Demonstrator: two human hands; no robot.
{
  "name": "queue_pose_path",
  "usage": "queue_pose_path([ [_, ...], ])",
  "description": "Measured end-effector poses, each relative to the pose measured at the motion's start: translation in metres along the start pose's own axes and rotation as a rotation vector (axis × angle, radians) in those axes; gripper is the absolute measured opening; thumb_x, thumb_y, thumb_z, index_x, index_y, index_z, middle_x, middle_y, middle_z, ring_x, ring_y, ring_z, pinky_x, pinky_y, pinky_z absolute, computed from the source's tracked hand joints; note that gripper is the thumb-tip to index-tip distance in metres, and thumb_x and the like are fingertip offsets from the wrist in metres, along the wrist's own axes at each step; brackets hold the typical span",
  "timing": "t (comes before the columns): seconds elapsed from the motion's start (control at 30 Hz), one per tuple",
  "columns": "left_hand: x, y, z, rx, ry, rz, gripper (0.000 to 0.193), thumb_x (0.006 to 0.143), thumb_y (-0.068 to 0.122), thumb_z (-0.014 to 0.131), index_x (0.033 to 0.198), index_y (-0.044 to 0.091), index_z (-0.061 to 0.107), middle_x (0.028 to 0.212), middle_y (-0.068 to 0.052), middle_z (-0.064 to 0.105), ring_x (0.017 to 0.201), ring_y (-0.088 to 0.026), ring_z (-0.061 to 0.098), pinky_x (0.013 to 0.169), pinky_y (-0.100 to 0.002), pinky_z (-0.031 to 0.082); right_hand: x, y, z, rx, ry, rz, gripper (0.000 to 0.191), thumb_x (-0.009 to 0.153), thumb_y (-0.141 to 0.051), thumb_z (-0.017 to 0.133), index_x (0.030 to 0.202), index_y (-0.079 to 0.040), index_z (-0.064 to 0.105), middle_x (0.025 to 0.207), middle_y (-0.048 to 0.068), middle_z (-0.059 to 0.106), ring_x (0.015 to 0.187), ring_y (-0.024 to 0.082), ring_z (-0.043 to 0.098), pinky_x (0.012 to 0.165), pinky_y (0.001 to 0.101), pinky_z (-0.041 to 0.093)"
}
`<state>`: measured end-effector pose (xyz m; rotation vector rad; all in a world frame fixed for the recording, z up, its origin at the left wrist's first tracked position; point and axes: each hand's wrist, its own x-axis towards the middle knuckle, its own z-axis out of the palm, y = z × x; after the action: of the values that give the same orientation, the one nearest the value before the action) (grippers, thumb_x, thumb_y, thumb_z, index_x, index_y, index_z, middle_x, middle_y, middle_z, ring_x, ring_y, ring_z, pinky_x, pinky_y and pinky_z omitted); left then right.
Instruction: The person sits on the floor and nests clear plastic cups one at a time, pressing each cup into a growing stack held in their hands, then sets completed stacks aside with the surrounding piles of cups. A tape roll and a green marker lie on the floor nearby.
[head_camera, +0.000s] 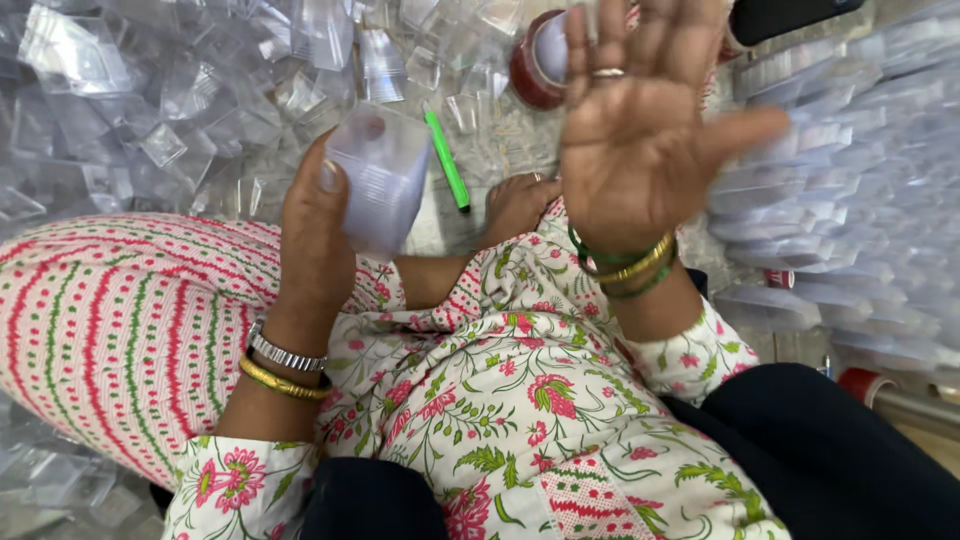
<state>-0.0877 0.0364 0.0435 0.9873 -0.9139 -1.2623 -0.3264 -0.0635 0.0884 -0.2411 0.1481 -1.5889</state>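
floral lap (520, 400) above floor (500, 140) strewn with clear boxes (150, 100).

We see a pale floor (500, 140) under even soft light, heaps of clear plastic pieces (150, 90) at upper left, stacked clear plastic rows (850, 170) at right, no walls visible

Single head-worn view, looking steeply down from the person's own eye level onto the lap (500, 400) and both hands at close range. The far field, probably floor covered in clear plastic pieces (150, 100), is partly motion-blurred.
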Motion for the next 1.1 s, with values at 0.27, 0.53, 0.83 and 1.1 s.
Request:
queue_pose_path([
  [0.27, 0.006, -0.005, -0.012, -0.294, 0.195, -0.140, 0.053, 0.108, 0.043, 0.044, 0.141, 0.003, 0.052, 0.137, -0.008, 0.059, 0.128, -0.020, 0.059, 0.112, -0.038, 0.049, 0.063, 0.025, -0.100, -1.478, -0.339, -0.045, 0.026, 0.107, -0.020, 0.063, 0.130, -0.008, 0.066, 0.119, 0.004, 0.075, 0.114, 0.022, 0.070, 0.104, 0.0383, 0.054],
  [0.53, 0.003, -0.019, -0.026, -0.027, 0.216, -0.081, 0.049, 0.113, 0.038, 0.042, 0.144, 0.001, 0.053, 0.140, -0.010, 0.056, 0.130, -0.019, 0.053, 0.116, -0.036, 0.042, 0.075, 0.055, -0.192, -2.167, -0.718, -0.095, 0.020, 0.078, -0.005, 0.077, 0.095, -0.013, 0.081, 0.104, 0.012, 0.069, 0.102, 0.035, 0.063, 0.091, 0.0446, 0.051],
  [0.83, 0.001, -0.036, -0.039, 0.703, 0.094, 0.383, 0.034, 0.118, -0.003, 0.040, 0.150, 0.006, 0.045, 0.156, -0.021, 0.049, 0.142, -0.036, 0.051, 0.121, -0.044, 0.043, 0.089, 0.042, -0.185, -2.246, -0.602, -0.309, 0.023, 0.072, -0.009, 0.082, 0.092, -0.004, 0.071, 0.099, 0.017, 0.064, 0.096, 0.040, 0.060, 0.084, 0.0488, 0.050],
  [1.1, 0.002, -0.036, -0.037, 0.461, 0.171, 0.171, 0.030, 0.118, 0.007, 0.034, 0.142, -0.001, 0.051, 0.149, -0.024, 0.049, 0.138, -0.036, 0.050, 0.120, -0.042, 0.042, 0.095, 0.031, -0.200, -2.215, -0.560, -0.490, 0.011, 0.083, -0.007, 0.079, 0.093, -0.009, 0.074, 0.089, 0.014, 0.065, 0.087, 0.039, 0.064, 0.078, 0.0485, 0.051],
])
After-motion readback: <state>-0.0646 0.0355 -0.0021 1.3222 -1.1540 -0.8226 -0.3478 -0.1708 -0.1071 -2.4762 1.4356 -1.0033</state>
